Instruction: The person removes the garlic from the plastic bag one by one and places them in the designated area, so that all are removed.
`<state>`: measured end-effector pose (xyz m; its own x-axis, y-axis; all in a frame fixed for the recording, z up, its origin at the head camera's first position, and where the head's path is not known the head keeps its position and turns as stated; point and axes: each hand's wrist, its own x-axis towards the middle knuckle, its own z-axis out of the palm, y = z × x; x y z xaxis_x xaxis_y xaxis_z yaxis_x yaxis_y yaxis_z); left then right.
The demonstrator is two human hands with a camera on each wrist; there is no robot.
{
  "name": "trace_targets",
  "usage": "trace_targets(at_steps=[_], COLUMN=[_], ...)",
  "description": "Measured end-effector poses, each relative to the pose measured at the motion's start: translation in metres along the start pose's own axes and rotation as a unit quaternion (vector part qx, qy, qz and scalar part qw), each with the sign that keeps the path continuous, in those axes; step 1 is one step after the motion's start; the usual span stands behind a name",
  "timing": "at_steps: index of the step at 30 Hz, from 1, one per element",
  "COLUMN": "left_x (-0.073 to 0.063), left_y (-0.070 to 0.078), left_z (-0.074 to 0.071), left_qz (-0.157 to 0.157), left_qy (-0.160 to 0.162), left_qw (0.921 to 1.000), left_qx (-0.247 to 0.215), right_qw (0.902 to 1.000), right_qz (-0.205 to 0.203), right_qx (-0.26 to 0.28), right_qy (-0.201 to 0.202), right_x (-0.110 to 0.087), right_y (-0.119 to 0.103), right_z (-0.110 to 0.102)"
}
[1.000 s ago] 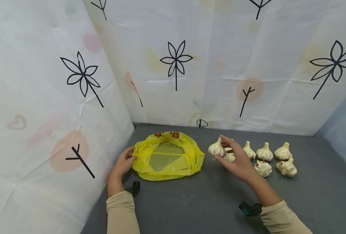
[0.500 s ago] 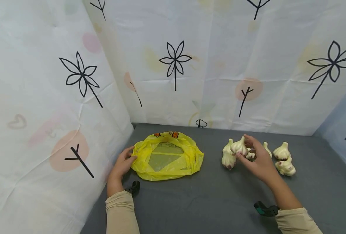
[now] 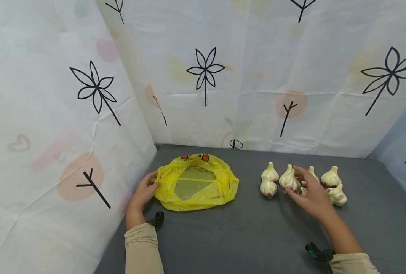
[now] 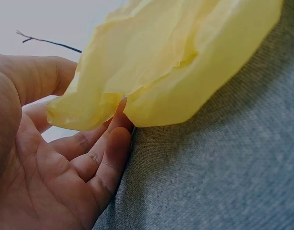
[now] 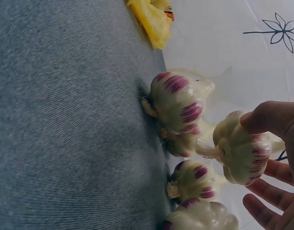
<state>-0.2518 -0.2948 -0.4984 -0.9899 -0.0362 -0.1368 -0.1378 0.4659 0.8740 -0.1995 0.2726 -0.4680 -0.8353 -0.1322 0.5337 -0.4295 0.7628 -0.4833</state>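
A yellow plastic bag (image 3: 165, 190) lies with its mouth spread wide on the left of the grey table. My left hand (image 3: 146, 194) holds its left edge, and in the left wrist view the thin film (image 4: 152, 72) passes between thumb and fingers. On the right, my right hand (image 3: 310, 196) grips a garlic bulb (image 3: 288, 179) between thumb and fingers, neck up. In the right wrist view this bulb (image 5: 243, 148) is lifted off the cloth, its root end showing. Two garlic bulbs (image 3: 268, 187) stand one before the other just left of it. My right hand partly hides others behind it.
More garlic bulbs (image 3: 331, 176) stand in a cluster at the right. The grey tabletop (image 3: 216, 243) stretches between bag and bulbs and toward the front. White patterned cloth (image 3: 251, 114) walls in the back and left, with a bluish side (image 3: 400, 137) at the right.
My right hand has moved right with the garlic bulb, from beside the bag past the two left bulbs, and then lower. My left hand stays at the bag's edge.
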Motion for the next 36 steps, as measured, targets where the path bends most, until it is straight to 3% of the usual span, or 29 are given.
trace_targets(at_steps=[6,13,36], left_x=[0.0004,-0.0018,-0.0010], left_y=[0.0018,0.0035,0.0008], left_z=[-0.0006,-0.0001,-0.0003], left_qz=[-0.001,-0.004,-0.001], left_qy=[0.001,-0.001,0.002], left_qw=[1.0000,1.0000,1.0000], left_qx=[-0.001,-0.005,-0.007], right_qw=[0.9994,0.9970,0.9941], right_qz=[-0.024,-0.020,-0.052], right_qx=[-0.021,-0.060,-0.091], right_qy=[-0.014,-0.046,-0.025], right_x=[-0.0031,-0.0034,-0.0070], right_y=[0.0047,0.0075,0.0102], right_z=[0.0024,0.0027,0.0068])
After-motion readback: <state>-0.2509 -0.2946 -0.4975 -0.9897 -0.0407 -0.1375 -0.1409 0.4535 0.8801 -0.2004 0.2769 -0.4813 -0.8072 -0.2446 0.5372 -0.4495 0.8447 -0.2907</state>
